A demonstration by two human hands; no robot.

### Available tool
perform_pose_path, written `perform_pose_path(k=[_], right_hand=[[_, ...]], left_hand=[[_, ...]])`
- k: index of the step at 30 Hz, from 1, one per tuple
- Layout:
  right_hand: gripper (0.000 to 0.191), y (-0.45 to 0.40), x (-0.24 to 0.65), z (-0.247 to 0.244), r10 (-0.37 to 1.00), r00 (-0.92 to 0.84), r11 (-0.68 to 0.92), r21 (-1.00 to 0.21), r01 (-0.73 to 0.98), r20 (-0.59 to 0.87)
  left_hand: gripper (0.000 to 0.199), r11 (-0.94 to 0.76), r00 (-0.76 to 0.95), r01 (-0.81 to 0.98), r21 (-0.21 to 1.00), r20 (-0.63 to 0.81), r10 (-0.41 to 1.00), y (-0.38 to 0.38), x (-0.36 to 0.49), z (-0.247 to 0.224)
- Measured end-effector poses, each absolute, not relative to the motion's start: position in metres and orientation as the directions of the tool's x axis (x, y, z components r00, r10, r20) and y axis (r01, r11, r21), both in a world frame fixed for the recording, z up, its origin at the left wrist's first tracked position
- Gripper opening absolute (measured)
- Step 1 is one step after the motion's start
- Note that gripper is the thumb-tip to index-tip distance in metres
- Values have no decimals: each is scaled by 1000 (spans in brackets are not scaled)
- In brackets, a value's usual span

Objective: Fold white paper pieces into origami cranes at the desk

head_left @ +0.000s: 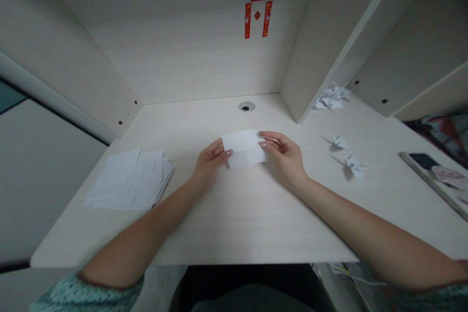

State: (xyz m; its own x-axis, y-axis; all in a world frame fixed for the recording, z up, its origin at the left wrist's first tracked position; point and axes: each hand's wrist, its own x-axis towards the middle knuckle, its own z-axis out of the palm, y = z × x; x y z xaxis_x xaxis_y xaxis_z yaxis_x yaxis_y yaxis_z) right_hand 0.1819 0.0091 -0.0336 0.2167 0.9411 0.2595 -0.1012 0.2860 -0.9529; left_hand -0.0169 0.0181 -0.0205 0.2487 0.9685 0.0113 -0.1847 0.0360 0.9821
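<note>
A small white sheet of paper (244, 147) with faint crease lines is held up between both hands, just above the desk. My left hand (210, 163) pinches its left edge, thumb in front and fingers behind. At the right edge, my right hand (287, 155) grips the same paper between thumb and fingers. Two folded paper cranes (340, 143) lie on the desk to the right of my right hand. Left of my left arm is a stack of white paper sheets (120, 178), partly fanned out.
A heap of folded white paper cranes (333, 96) sits at the back right beside an upright partition (314, 53). A phone in a decorated case (438, 175) lies at the far right. A round cable hole (246, 106) is near the back panel. The desk's front edge runs below my arms.
</note>
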Motion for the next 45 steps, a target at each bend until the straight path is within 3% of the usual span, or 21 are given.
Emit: perform_pose_path(k=[2,5,8,11,21,27,34,45], right_hand=[[28,11,183,-36,950,224,246,-963,-113,217],[27,12,183,-38,946,239,252,-961,-114,220],[27,10,182,-37,948,234,246,-963,-111,216],[30,7,180,-32,960,192,226,-967,-114,202],[46,5,176,-27,971,60,238,-964,-121,232],[63,1,173,-29,986,-86,120,-972,-201,140],[48,-3,169,-27,988,-116,81,-977,-198,105],[45,-9,163,-28,989,-137,19,-961,-274,58]], left_hand=[[55,39,294,-144,989,5,956,16,-16,-21],[75,21,292,-96,995,8,956,12,-15,-23],[93,-6,233,-69,998,22,972,11,-15,-23],[97,-62,156,-57,996,70,985,12,-16,-22],[56,-82,97,-29,996,84,992,15,-18,-22],[44,-86,120,12,996,84,989,15,-17,-21],[43,-110,113,127,986,96,989,11,-15,-22],[30,-157,5,300,941,163,987,4,-15,-18]])
